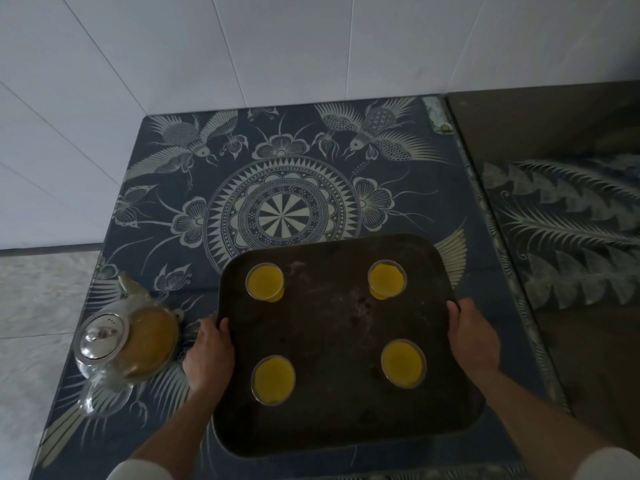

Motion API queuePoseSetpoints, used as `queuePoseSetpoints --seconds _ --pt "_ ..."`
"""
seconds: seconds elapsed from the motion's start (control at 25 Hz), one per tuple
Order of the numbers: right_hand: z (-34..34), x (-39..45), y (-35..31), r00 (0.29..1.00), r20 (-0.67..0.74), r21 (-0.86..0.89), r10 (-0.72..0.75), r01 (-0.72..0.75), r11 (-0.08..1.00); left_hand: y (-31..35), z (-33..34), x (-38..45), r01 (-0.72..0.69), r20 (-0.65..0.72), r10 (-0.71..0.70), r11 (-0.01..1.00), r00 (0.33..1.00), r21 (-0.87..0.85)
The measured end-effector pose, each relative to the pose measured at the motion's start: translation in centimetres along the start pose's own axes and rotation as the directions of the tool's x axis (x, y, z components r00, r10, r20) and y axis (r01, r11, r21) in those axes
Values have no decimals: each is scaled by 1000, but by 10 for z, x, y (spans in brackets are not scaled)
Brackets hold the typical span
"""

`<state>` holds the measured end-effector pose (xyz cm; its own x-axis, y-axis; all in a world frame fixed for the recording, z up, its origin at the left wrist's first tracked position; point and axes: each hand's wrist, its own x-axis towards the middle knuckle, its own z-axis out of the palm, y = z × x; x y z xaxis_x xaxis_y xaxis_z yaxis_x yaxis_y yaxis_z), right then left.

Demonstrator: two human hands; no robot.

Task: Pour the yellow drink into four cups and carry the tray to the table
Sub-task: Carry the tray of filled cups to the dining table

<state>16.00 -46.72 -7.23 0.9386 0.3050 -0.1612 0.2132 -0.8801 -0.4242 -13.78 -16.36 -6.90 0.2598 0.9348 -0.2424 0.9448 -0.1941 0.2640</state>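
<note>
The tray [332,327] sits at the near right portion of the patterned surface [194,174], its near edge toward the person and its long axis running roughly from near to far. Four cups stand on it, one toward each corner: far-left cup [265,282], far-right cup [387,279], near-left cup [273,379] and near-right cup [403,363]. Each holds yellow drink, so the pouring stage appears complete. The left hand [209,351] grips the left rim of the tray about midway along that edge, thumb over the rim and fingers curled beneath (fingertips hidden). The right hand [474,336] grips the right rim at a matching position, thumb on top. The tray therefore lies directly between the two hands, with both equally near; the grip is symmetric across the short axis. Whether the tray is already clear of the surface cannot be told. A glass teapot [128,344] with a metal lid stands at the near left edge of the surface, just beside the left hand. The coming move, a level lift and carry, depends on both hands rising together, since the cups are free-standing and filled close to their rims. White wall panels [242,46] border the far side.
</note>
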Motion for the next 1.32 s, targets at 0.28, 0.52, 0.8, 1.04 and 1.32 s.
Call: queuePoseSetpoints --seconds 0.28,0.52,0.8,1.04,1.32 --pt "-2 4 -4 1000 -7 16 -23 23 1000 -5 0 7 22 10 -21 999 1000 -50" --pt "-15 4 -13 999 -19 13 -26 26 1000 0 -14 14 -27 -24 24 992 999 -123" --pt "-44 8 -30 1000 -23 8 -11 11 1000 14 -43 18 -76 -48 68 980 997 -182" --pt "-74 18 -41 996 -33 59 -81 83 995 22 -67 1 -92 -116 67 969 991 -228" --pt "-108 23 -51 980 -23 98 -198 199 975 19 -100 -33 -107 -215 52 962 975 -252"
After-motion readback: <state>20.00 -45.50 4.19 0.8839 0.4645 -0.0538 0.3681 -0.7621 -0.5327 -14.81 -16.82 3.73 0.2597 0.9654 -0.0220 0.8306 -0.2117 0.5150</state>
